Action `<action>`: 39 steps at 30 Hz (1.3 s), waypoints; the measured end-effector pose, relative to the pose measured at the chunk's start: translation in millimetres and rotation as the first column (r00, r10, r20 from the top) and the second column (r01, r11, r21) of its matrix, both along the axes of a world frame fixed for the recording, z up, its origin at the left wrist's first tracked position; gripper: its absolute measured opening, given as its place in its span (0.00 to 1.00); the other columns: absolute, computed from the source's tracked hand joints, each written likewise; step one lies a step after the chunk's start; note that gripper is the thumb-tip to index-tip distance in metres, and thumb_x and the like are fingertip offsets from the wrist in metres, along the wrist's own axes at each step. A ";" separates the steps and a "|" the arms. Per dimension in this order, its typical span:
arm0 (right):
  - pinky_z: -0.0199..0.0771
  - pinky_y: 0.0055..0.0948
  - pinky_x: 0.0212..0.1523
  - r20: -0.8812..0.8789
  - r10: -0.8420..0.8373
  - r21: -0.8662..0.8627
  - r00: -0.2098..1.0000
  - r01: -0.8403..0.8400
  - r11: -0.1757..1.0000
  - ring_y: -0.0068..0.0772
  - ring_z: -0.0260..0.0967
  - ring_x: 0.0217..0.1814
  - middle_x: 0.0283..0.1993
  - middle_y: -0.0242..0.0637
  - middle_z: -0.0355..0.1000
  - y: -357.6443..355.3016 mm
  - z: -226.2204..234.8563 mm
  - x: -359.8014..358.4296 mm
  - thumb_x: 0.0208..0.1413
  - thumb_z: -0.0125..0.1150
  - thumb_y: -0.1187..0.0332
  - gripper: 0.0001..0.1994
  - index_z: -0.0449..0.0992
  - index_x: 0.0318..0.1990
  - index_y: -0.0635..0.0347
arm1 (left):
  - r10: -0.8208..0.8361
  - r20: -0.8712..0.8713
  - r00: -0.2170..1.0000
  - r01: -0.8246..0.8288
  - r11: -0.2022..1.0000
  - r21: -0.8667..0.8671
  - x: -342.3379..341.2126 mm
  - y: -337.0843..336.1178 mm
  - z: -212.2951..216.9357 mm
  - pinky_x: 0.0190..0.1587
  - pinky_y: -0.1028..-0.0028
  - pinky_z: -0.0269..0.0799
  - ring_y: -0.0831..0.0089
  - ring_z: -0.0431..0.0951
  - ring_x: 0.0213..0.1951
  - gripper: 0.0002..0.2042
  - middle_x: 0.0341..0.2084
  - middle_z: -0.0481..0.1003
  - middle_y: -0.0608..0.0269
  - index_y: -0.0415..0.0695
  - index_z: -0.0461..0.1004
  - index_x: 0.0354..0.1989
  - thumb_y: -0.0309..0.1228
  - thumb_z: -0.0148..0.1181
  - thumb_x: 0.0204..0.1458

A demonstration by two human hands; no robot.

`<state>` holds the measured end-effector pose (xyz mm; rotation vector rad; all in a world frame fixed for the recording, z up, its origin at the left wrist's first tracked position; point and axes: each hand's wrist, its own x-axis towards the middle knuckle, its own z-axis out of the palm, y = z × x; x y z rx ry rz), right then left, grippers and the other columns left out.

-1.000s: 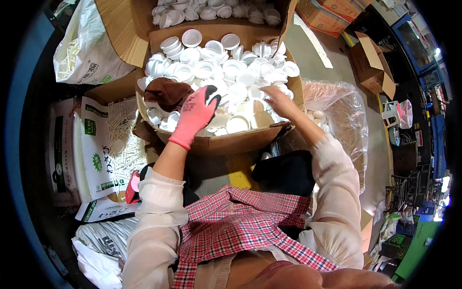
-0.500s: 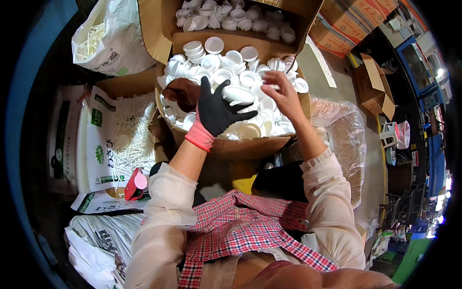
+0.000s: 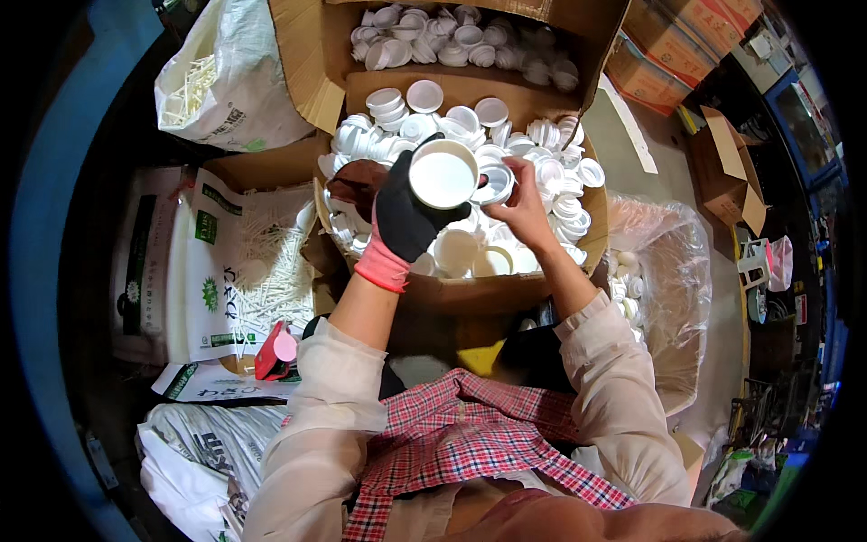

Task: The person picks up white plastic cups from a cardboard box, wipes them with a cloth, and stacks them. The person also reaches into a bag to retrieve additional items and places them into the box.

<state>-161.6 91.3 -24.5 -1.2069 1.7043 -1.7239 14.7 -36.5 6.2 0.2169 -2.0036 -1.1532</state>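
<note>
My left hand (image 3: 404,215), in a black glove with a pink cuff, grips a round white plastic cup-shaped piece (image 3: 443,173), its open side facing up. Close beside it, my bare right hand (image 3: 526,210) pinches a smaller white plastic cap (image 3: 495,184) between thumb and fingers. Both hands are above a cardboard box (image 3: 479,290) heaped with white round caps (image 3: 424,96). A dark brown piece (image 3: 356,181) lies among the caps next to my left hand, partly hidden by it.
Behind stands another carton section with white caps (image 3: 388,52). At left, thin white sticks (image 3: 271,280) fill a lined box, with a red tool (image 3: 275,350) at its front. A white sack (image 3: 244,108) stands far left. Clear plastic (image 3: 668,289) holds white pieces at right.
My left hand has turned from spread fingers to holding the white cup-shaped piece upright. My right hand has come down and inward and now pinches a cap. The whole view has shifted slightly.
</note>
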 end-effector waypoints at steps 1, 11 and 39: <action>0.67 0.31 0.55 0.113 0.073 0.029 0.991 -0.077 0.997 0.35 0.64 0.55 0.51 0.41 0.64 5.9 18.4 1.7 0.40 0.65 0.78 0.36 0.53 0.58 0.59 | -0.013 -0.004 1.000 0.013 1.000 0.006 -1.3 -0.5 -1.0 0.58 0.67 0.66 0.66 0.75 0.51 0.29 0.52 0.74 0.56 0.36 0.63 0.58 0.33 0.66 0.48; 0.72 0.32 0.52 0.289 0.212 0.141 0.934 -0.260 0.955 0.31 0.66 0.55 0.59 0.38 0.62 43.2 45.7 3.4 0.57 0.62 0.61 0.28 0.61 0.63 0.53 | 0.154 0.149 0.977 -0.092 0.929 -0.358 -10.4 17.0 -11.0 0.59 0.68 0.65 0.69 0.75 0.51 0.24 0.49 0.76 0.58 0.38 0.67 0.56 0.35 0.63 0.52; 0.71 0.30 0.34 -0.645 -0.148 -0.011 0.750 0.185 0.983 0.34 0.67 0.33 0.40 0.41 0.65 53.5 89.1 43.8 0.42 0.74 0.66 0.30 0.69 0.54 0.62 | -0.115 -0.254 0.960 0.128 0.991 0.035 -23.5 63.9 -8.6 0.57 0.71 0.67 0.65 0.71 0.55 0.25 0.58 0.67 0.53 0.38 0.60 0.62 0.17 0.55 0.55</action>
